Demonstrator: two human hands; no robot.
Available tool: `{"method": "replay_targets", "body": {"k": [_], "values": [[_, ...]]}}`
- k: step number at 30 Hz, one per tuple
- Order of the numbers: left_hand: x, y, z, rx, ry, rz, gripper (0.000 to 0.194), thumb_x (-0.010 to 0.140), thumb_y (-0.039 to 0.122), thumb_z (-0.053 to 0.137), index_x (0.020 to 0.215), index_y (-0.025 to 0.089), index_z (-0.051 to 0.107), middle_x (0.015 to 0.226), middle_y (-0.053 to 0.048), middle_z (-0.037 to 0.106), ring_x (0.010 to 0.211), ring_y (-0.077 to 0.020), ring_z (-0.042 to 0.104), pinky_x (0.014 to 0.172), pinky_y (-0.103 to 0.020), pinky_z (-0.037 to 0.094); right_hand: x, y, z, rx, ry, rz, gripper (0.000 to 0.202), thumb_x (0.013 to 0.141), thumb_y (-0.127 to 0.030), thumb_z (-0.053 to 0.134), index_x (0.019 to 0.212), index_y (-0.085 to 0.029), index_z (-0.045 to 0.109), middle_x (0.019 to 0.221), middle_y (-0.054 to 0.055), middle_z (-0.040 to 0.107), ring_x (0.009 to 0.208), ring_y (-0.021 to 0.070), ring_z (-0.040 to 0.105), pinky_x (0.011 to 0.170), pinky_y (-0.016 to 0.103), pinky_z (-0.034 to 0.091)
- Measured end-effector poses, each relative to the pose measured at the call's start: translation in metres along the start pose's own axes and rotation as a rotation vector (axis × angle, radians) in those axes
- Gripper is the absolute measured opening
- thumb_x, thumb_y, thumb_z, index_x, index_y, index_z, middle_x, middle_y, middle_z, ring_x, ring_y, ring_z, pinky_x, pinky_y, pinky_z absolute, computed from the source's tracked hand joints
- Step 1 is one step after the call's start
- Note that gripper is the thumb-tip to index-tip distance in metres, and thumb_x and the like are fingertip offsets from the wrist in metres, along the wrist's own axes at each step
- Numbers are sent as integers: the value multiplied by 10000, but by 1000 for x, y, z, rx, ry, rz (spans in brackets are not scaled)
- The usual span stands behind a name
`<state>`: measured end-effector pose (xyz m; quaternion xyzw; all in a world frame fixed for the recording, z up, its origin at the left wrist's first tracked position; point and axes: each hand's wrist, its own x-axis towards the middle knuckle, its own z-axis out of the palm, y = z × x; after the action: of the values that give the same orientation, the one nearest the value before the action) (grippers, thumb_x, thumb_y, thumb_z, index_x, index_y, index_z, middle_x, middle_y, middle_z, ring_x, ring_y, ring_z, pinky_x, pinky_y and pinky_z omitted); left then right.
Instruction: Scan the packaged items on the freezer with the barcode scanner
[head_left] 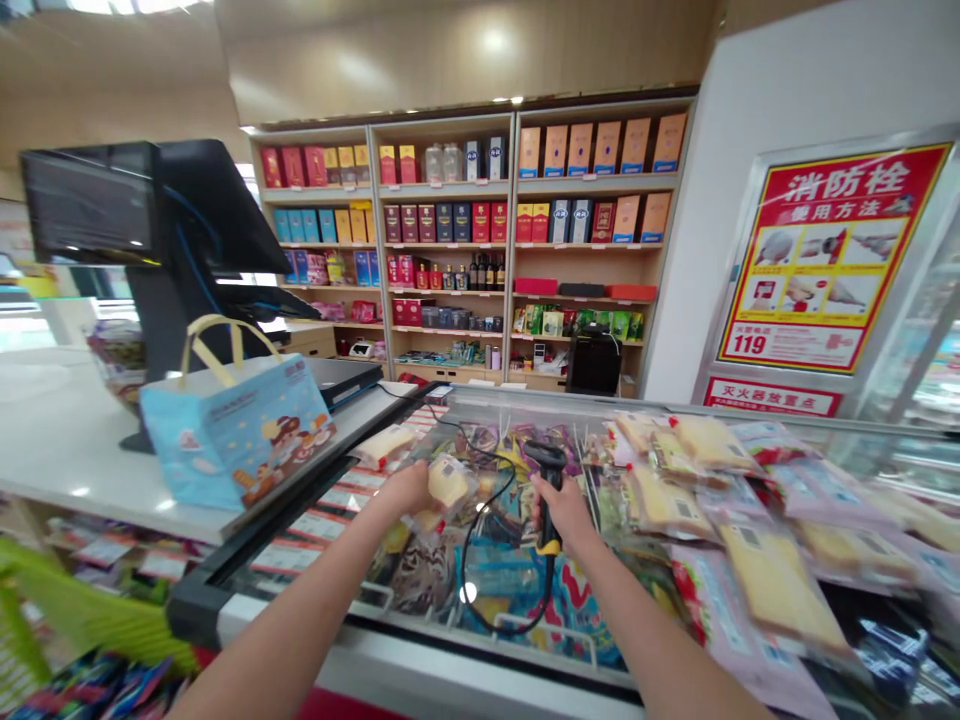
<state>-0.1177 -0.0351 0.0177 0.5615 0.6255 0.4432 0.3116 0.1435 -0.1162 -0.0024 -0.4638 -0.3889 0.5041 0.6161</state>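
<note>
My right hand (559, 500) grips the handle of a black and yellow barcode scanner (547, 455) above the glass-topped freezer (247, 615). A black cable (466, 570) loops from the scanner across the glass. In my left hand (407, 492) is a clear-wrapped packet of bread (450, 480) with a small white label, turned towards the scanner. To the left, another wrapped bread packet (386, 445) lies on the freezer top. Several bread packets (776, 575) are piled on the right side of the glass.
A blue gift bag (232, 430) stands on the white counter (67, 410) at left, near a dual-screen till (94, 200). A green basket (112, 610) sits at lower left. Behind the freezer rise shelves of boxed goods (450, 225). A red notice (832, 255) hangs at right.
</note>
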Motion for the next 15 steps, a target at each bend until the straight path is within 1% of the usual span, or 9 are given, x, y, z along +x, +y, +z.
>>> {"method": "replay_targets", "body": {"k": [2, 4, 6, 8, 10, 12, 15], "values": [[3, 17, 9, 91, -27, 6, 483, 392, 20, 844, 551, 245, 448, 573, -27, 564, 1031, -376, 648, 873, -409, 503, -1, 3, -3, -15, -33, -3, 336, 611, -430, 792, 696, -228, 537, 463, -51, 541, 354, 142, 497, 352, 267, 448], [7, 37, 20, 88, -9, 63, 450, 374, -64, 781, 564, 241, 511, 588, -10, 572, 1038, -355, 643, 905, -398, 490, -2, 3, -4, -19, -53, -4, 330, 625, -433, 781, 707, -221, 541, 472, -53, 544, 357, 138, 496, 356, 267, 454], [11, 54, 33, 35, 17, 146, 413, 401, -68, 757, 604, 252, 594, 612, -1, 597, 1021, -329, 645, 927, -383, 481, -3, 0, -2, -16, -61, -8, 335, 628, -436, 776, 722, -214, 542, 489, -58, 549, 364, 134, 502, 358, 266, 461], [15, 65, 45, 7, 9, 212, 400, 436, -52, 760, 659, 266, 662, 636, 0, 625, 984, -311, 651, 935, -372, 473, -6, -4, -1, -20, -81, -12, 348, 625, -437, 777, 747, -207, 547, 503, -61, 552, 376, 135, 514, 361, 268, 472], [15, 68, 56, -8, -32, 263, 406, 464, -41, 769, 719, 267, 702, 665, -4, 651, 928, -295, 658, 924, -362, 469, -9, -7, 1, -27, -103, -21, 357, 632, -437, 775, 791, -201, 558, 516, -65, 556, 387, 135, 524, 362, 264, 475], [14, 66, 63, -48, -84, 295, 416, 485, -40, 775, 769, 258, 717, 696, -5, 667, 868, -267, 660, 892, -332, 469, -13, -9, 2, -41, -122, -20, 352, 658, -445, 760, 811, -200, 559, 514, -68, 554, 379, 126, 517, 361, 253, 469], [12, 57, 63, -202, -168, 299, 492, 474, -76, 768, 844, 244, 717, 718, 8, 679, 793, -209, 649, 809, -263, 472, -15, -9, 2, -67, -144, -8, 346, 675, -457, 750, 783, -203, 541, 489, -70, 540, 358, 117, 505, 362, 244, 464]]}}
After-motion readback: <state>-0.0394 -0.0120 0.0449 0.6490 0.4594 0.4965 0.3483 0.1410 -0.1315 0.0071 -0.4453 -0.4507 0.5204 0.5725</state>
